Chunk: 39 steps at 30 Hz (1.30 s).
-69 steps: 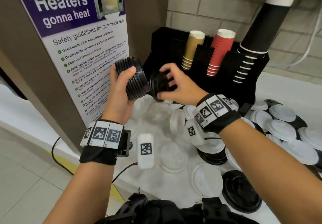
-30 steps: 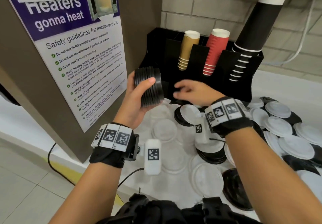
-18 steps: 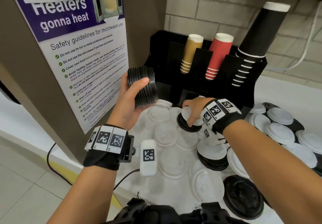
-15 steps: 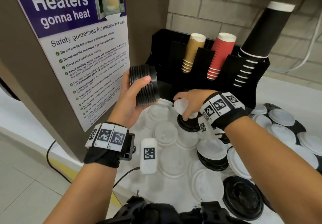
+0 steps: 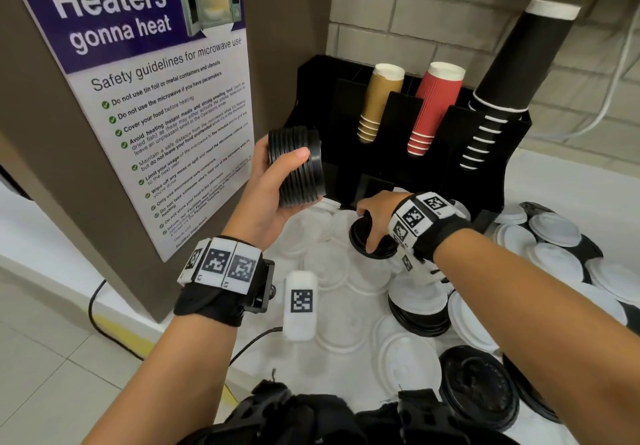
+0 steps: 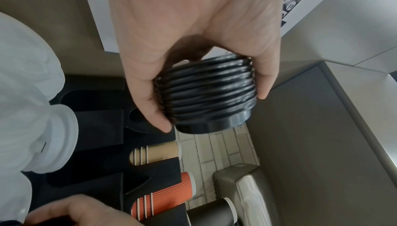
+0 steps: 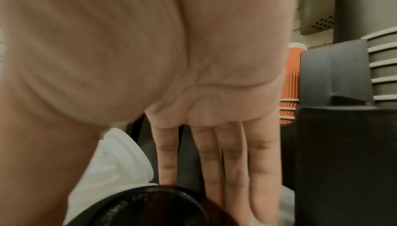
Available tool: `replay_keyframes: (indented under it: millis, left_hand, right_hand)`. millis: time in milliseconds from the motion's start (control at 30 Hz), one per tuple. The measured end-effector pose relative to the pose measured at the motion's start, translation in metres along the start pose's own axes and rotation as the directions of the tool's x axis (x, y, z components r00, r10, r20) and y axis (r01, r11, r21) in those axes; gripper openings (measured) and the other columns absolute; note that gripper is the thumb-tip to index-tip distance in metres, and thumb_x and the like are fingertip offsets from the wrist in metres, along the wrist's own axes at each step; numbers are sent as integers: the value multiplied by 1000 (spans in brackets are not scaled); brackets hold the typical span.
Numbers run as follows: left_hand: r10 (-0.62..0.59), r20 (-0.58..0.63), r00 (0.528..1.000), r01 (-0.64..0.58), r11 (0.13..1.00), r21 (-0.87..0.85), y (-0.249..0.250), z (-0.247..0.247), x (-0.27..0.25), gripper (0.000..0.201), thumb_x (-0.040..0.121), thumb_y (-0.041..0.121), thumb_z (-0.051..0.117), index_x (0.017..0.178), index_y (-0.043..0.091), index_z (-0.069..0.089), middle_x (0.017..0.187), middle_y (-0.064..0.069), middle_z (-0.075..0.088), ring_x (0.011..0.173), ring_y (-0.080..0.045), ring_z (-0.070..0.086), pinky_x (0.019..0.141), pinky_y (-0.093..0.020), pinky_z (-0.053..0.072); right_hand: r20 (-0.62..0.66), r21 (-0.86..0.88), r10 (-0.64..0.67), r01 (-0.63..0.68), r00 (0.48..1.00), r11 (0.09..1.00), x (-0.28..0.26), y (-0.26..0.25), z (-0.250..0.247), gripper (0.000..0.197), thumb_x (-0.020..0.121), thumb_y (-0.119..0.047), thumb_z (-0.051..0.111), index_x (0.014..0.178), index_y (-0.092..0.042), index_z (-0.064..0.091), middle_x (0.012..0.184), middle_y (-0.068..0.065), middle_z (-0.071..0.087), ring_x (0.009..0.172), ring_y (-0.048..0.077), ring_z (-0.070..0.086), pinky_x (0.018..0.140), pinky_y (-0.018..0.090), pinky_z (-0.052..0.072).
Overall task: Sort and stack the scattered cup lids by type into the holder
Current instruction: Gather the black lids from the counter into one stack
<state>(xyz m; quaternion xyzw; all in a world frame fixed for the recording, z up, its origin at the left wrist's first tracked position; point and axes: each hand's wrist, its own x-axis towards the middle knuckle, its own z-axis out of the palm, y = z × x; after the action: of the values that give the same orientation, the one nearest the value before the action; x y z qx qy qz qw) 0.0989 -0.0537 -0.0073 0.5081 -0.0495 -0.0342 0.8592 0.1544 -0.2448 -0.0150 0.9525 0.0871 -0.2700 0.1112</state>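
My left hand (image 5: 294, 171) is raised in front of the holder and grips a stack of black lids (image 5: 299, 167) on its side; the left wrist view shows thumb and fingers curled round the ribbed stack (image 6: 206, 97). My right hand (image 5: 369, 228) reaches down onto a single black lid (image 5: 374, 252) on the counter just before the black holder (image 5: 403, 115), thumb on the lid's near rim, fingers over its far rim. In the right wrist view the fingers (image 7: 232, 161) run down behind that black lid (image 7: 139, 209). Several white lids (image 5: 341, 271) and black lids (image 5: 478, 385) lie scattered around.
The holder carries tan cups (image 5: 379, 105), red cups (image 5: 434, 109) and a tall black cup stack (image 5: 516, 64). A cabinet side with a microwave poster (image 5: 156, 98) stands close on the left. A white tagged device (image 5: 299, 306) with a cable lies near the counter's front edge. More white lids (image 5: 554, 233) are piled at right.
My right hand lifted a white lid off the black one, no longer holds it, and has come back down onto the black lid. The left hand has kept the stack near the same spot.
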Motion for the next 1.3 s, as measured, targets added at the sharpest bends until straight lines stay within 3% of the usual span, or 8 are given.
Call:
replay_keyframes:
  millis: [167, 333, 500, 600, 700, 867, 1133, 1300]
  left_hand:
    - [-10, 10, 1000, 10, 1000, -14, -2, 4, 3, 83, 65, 40, 75, 138, 13, 44, 122, -10, 61, 100, -18, 68, 76, -37, 56]
    - [-29, 25, 999, 30, 999, -33, -9, 5, 2, 83, 66, 39, 75, 139, 15, 44, 122, -10, 60, 102, -21, 66, 75, -38, 56]
    - [-48, 36, 998, 49, 998, -28, -13, 6, 0, 78, 66, 39, 74, 136, 18, 46, 125, -10, 59, 106, -23, 64, 74, -38, 56]
    - [-72, 94, 993, 71, 997, 14, -16, 9, -3, 72, 67, 39, 72, 133, 22, 48, 121, -7, 60, 106, -22, 62, 74, -38, 56]
    - [-102, 145, 984, 96, 994, 48, -18, 11, -7, 72, 65, 40, 73, 131, 24, 49, 123, -8, 60, 105, -21, 62, 73, -38, 55]
    - [-128, 182, 975, 125, 992, 30, -23, 16, -10, 69, 65, 38, 73, 129, 27, 51, 129, -14, 59, 110, -29, 61, 84, -50, 55]
    - [-109, 160, 981, 115, 993, -25, -27, 22, -14, 61, 66, 37, 74, 123, 29, 54, 122, -9, 62, 102, -21, 68, 76, -42, 57]
    - [-126, 139, 982, 133, 990, -43, -29, 27, -15, 81, 66, 40, 74, 138, 17, 45, 134, -19, 56, 108, -27, 64, 85, -45, 57]
  right_hand:
    - [-17, 63, -5, 6, 1000, 998, -1, 4, 5, 76, 72, -35, 79, 136, -24, 40, 125, 5, 51, 105, 24, 57, 71, 32, 49]
    - [-160, 333, -43, 95, 986, 938, -27, 23, -17, 71, 70, -34, 76, 131, -31, 40, 113, 2, 55, 92, 20, 59, 77, 36, 57]
    - [-409, 758, -82, 388, 909, 524, -71, 34, -17, 57, 73, -24, 78, 118, -38, 45, 109, 6, 59, 75, 18, 66, 71, 37, 58]
    - [-535, 809, -84, 538, 841, 236, -88, 27, -6, 54, 80, -15, 74, 119, -41, 49, 115, 2, 60, 86, 19, 68, 72, 29, 56]
    - [-609, 779, -92, 616, 788, 116, -94, 16, 3, 61, 81, 0, 68, 125, -38, 50, 118, 4, 58, 91, 17, 68, 69, 25, 55]
    - [-666, 731, -84, 671, 741, 126, -99, 5, 10, 70, 76, 11, 67, 131, -27, 48, 126, 6, 53, 108, 25, 61, 91, 37, 54]
    - [-699, 703, -64, 700, 713, 124, -103, -3, 12, 69, 75, 11, 69, 130, -25, 48, 127, 7, 51, 109, 26, 60, 93, 34, 53]
    - [-709, 692, -57, 709, 703, 136, -105, -2, 12, 68, 75, 8, 71, 129, -26, 47, 124, 4, 53, 105, 19, 62, 93, 34, 53]
